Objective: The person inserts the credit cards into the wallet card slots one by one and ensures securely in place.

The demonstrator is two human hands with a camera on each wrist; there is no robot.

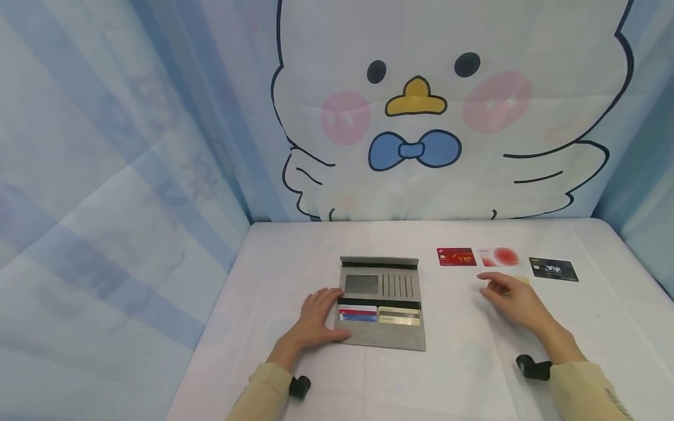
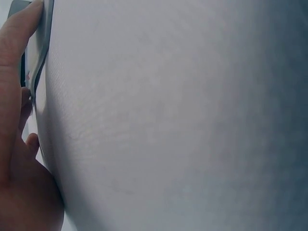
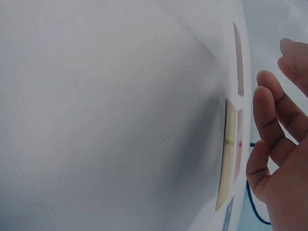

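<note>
The left grip (image 1: pixel 315 320), fingers spread, is touching the left edge of the grey wallet (image 1: pixel 381 339), lying unfolded on the counter (image 1: pixel 286 263). The right grip (image 1: pixel 513 301), half-curled and holding nothing, is hovering near the gold card (image 3: pixel 227 159), beside 3 other cards (image 1: pixel 499 256). Fingertips could be slipping, because this card is lying flat; a careless push could be disturbing its neighbours.

Soft, even light fills the fairly sharp head view; nearer the tabletop's (image 1: pixel 447 380) right edge, a faint shadow lies by the right hand (image 1: pixel 513 301). The left-wrist view is dimmer, hazy, darkening rightward; both wrist views look curved.
</note>
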